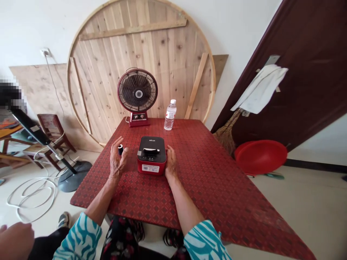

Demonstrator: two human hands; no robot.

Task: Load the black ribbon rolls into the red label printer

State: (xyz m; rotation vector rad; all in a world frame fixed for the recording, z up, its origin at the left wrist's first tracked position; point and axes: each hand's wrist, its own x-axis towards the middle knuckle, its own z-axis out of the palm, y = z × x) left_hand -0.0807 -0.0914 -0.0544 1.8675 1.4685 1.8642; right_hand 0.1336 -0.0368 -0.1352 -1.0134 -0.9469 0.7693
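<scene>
A red and black box-shaped device (152,155), which looks like a small receipt printer, sits on the red patterned table. A slot with a white edge crosses its dark top, and a white label is on its front. My right hand (170,162) lies along the device's right side, fingers stretched forward and seemingly touching it. Left of the device, my left hand (118,160) is open on edge, thumb and fingers apart. A small black cylinder with a white top (120,148) shows between that thumb and the fingers; I cannot tell whether they touch it.
A red fan (137,94) and a water bottle (170,115) stand at the back of the table (217,195). A round wooden board (173,54) leans on the wall. On the floor are a stand base (74,176), a white cable and a red basin (260,157). Another person's hand (16,240) shows lower left.
</scene>
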